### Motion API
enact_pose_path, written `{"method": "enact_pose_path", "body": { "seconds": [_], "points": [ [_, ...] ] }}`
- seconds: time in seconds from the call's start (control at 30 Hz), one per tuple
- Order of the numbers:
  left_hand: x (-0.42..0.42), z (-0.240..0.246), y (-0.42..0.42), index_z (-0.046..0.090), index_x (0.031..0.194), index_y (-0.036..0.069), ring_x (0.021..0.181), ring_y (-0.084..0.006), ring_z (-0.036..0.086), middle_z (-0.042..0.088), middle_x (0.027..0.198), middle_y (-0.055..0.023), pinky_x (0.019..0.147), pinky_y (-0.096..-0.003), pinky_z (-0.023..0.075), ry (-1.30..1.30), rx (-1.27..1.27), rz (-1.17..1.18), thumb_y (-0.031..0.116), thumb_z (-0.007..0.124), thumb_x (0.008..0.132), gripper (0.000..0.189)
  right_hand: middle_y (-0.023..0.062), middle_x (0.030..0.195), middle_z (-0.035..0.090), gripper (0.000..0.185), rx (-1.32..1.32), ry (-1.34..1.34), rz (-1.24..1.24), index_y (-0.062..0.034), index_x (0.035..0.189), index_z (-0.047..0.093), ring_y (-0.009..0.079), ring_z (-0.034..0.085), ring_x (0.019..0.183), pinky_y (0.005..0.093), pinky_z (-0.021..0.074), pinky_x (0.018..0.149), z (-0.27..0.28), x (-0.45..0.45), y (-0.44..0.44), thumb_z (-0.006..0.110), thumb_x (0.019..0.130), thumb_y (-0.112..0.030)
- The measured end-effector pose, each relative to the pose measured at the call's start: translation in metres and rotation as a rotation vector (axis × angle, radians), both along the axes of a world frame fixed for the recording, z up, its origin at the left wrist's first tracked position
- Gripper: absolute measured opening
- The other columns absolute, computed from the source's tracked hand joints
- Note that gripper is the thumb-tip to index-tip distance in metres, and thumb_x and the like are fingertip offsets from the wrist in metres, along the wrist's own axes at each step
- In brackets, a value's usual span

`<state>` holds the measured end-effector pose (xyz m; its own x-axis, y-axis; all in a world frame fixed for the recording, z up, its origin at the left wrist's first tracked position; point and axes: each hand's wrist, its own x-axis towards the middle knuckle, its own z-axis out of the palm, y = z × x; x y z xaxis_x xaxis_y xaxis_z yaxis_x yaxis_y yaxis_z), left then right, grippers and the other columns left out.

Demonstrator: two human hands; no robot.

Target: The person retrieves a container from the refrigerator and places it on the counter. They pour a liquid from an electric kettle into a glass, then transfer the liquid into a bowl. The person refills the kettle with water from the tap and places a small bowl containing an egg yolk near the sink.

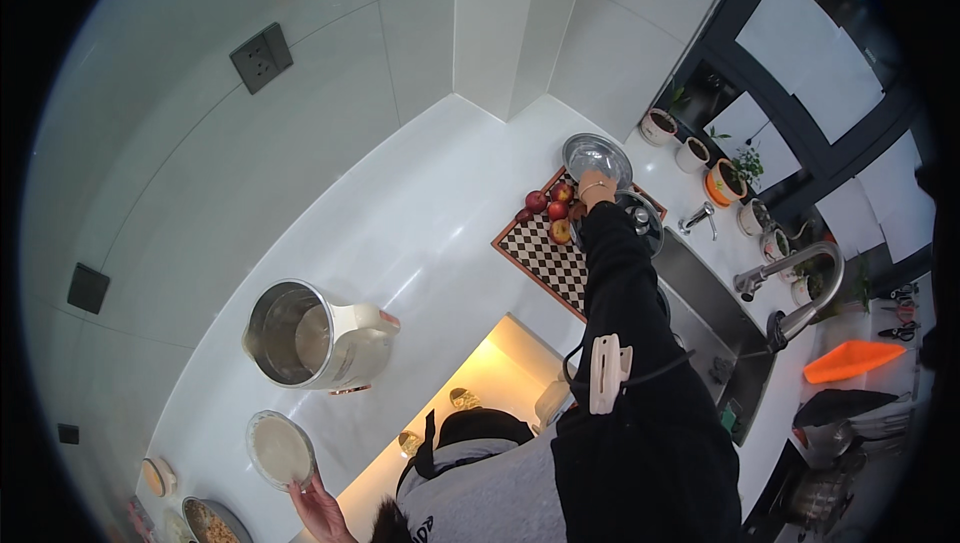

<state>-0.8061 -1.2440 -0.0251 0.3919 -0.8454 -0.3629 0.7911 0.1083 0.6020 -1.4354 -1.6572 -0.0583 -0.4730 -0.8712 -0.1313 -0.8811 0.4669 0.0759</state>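
Observation:
My left hand (321,507) grips the near rim of a clear, shallow bowl (281,449) holding a pale, off-white substance, at the lower left of the head view. Just beyond it on the white counter stands an electric kettle (304,336), its lid off and its steel inside showing. My right hand (598,187) is stretched far forward, at the near rim of a shiny round bowl (596,153). Its fingers are mostly hidden, so their hold on that bowl cannot be made out. Below the hand lies a checkered mat (540,250) with a wooden-coloured border.
Several apples and red fruits (558,210) sit on the mat. A glass pot lid (645,222) is right of my forearm, near the sink (705,303) and its faucet (795,273). Potted plants (725,181) line the window. A pan of food (214,522) stands lower left.

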Motion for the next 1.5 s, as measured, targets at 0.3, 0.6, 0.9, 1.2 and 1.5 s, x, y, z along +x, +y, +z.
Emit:
{"method": "enact_pose_path", "body": {
  "seconds": [0.3,0.6,0.9,1.2,1.5],
  "points": [
    [-0.014,0.005,0.004,0.024,0.134,-0.007,0.124,-0.0306,0.039,0.036,0.132,-0.0245,0.103,-0.0298,0.0411,0.026,-0.007,0.005,0.013,0.051,0.091,0.055,0.0083,0.110,0.063,0.027,0.064,0.035,0.126,-0.0098,0.100,0.067,0.0248,0.059,0.104,0.0407,0.0400,0.092,0.019,-0.009,-0.007,0.058,0.081,-0.027],
    [-0.023,0.007,0.005,0.024,0.134,-0.008,0.124,-0.0318,0.039,0.036,0.132,-0.0252,0.102,-0.0301,0.0423,-0.007,-0.029,0.032,0.012,0.051,0.091,0.055,0.0131,0.109,0.063,0.029,0.131,0.081,0.279,-0.0058,0.102,0.066,0.0278,0.059,0.103,0.0381,0.0457,0.087,0.013,-0.013,-0.007,0.060,0.081,-0.026],
    [-0.029,0.010,0.009,0.027,0.133,-0.008,0.122,-0.0305,0.041,0.039,0.130,-0.0260,0.100,-0.0292,0.0439,0.007,-0.029,0.004,0.013,0.052,0.091,0.053,0.0154,0.107,0.063,0.024,0.199,0.078,0.367,-0.0037,0.100,0.066,0.0291,0.060,0.101,0.0381,0.0486,0.083,0.020,-0.007,-0.006,0.057,0.081,-0.015],
    [-0.026,0.001,0.013,0.026,0.133,-0.007,0.122,-0.0323,0.041,0.038,0.130,-0.0253,0.100,-0.0311,0.0442,0.032,-0.038,0.039,0.012,0.052,0.091,0.053,0.0088,0.102,0.065,0.022,-0.029,0.234,0.323,-0.0110,0.101,0.062,0.0238,0.062,0.097,0.0417,0.0411,0.089,0.006,-0.006,-0.002,0.052,0.083,-0.017],
    [-0.030,0.005,0.009,0.025,0.134,-0.007,0.125,-0.0332,0.037,0.035,0.133,-0.0252,0.106,-0.0334,0.0376,0.050,-0.024,0.046,0.012,0.051,0.091,0.053,0.0098,0.096,0.065,0.020,-0.227,0.154,0.155,-0.0168,0.103,0.056,0.0272,0.063,0.092,0.0479,0.0416,0.084,0.020,-0.023,-0.004,0.047,0.086,-0.020]
  ]
}}
